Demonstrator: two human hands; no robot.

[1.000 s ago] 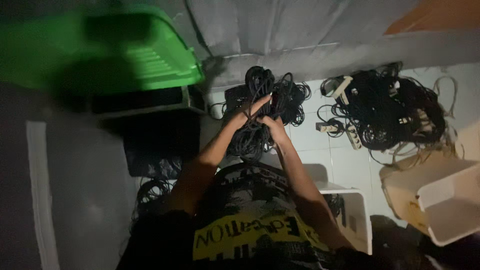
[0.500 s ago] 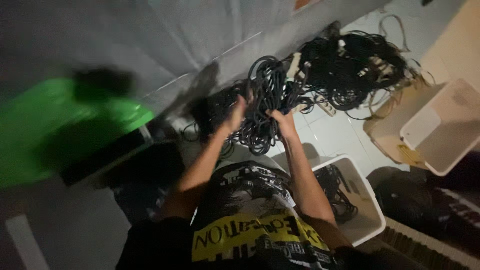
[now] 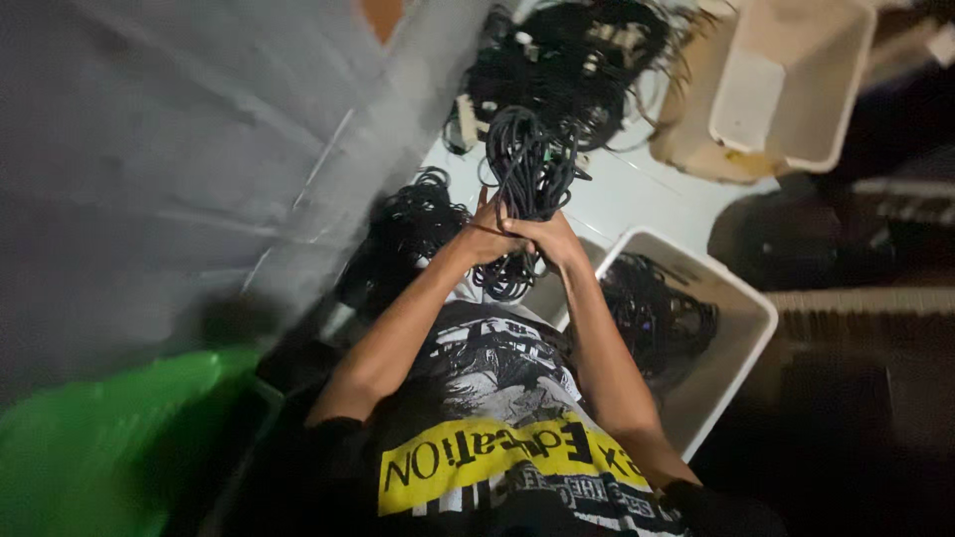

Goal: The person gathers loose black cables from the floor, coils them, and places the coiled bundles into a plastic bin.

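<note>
Both hands meet at the middle of a coiled bundle of black cable. The left hand and right hand touch each other, fingers closed tight around the coil. Its long axis runs up and away from the chest, loops fanning above the fingers, a shorter tail hanging below, over the white bin of cables beside the right arm

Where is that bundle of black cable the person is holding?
The coiled black cable bundle sits at the head view's upper middle, gripped by both the left hand and right hand, above the white bin.
</note>
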